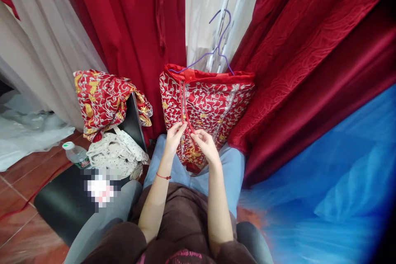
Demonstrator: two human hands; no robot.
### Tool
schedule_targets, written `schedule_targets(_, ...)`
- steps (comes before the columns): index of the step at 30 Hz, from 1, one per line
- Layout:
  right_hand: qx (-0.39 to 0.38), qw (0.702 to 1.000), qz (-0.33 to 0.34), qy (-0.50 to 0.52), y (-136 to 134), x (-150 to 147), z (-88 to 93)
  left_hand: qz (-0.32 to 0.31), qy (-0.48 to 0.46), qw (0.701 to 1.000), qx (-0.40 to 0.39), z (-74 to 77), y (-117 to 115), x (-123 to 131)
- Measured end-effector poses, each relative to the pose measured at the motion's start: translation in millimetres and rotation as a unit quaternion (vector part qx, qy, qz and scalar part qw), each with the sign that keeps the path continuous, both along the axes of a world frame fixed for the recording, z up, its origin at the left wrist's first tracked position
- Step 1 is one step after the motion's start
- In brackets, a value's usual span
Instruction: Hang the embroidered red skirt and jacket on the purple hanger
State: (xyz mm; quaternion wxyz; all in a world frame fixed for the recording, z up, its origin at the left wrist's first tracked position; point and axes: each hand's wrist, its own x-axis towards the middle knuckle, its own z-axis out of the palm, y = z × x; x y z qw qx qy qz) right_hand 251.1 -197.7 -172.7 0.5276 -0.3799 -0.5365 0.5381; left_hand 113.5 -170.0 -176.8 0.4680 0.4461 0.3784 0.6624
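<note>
A red garment (206, 103) with silver and gold embroidery hangs in front of my knees from a purple wire hanger (218, 45). Two thin red cords (184, 101) drop from its waistband over the front. My left hand (176, 133) pinches the cords between thumb and fingertips. Just to its right, my right hand (204, 142) has its thumb and fingers closed on the lower part of the same cords. The hands are a small distance apart, and the cord ends are partly hidden by my fingers.
Left of me, a black chair (55, 202) holds a white dotted cloth (114, 152), a plastic bottle (75, 153) and a blurred-out item. Another embroidered red garment (103, 101) drapes over its backrest. Red curtains (130, 29) and blue tulle (334, 173) surround the spot.
</note>
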Motion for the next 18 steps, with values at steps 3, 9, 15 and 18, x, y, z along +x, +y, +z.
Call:
schedule_targets(3, 0.023, 0.999, -0.003, -0.023, -3, -2, 2.9, 0.03, 0.019, 0.999, 0.014, -5.2, 3, -3)
schedule_targets(9, 0.045, 0.996, 0.011, -0.081, -5, -10, 2.1, -0.023, -0.01, 0.999, -0.028, -6.5, 4, -3)
schedule_targets(15, 0.161, 0.952, -0.016, -0.26, -7, -13, -1.3, -0.031, -0.024, 0.999, -0.011, 1.6, -5, 0)
schedule_targets(18, 0.197, 0.934, 0.009, -0.298, -12, -11, 6.1, -0.03, -0.022, 0.999, -0.036, 1.9, -7, -2)
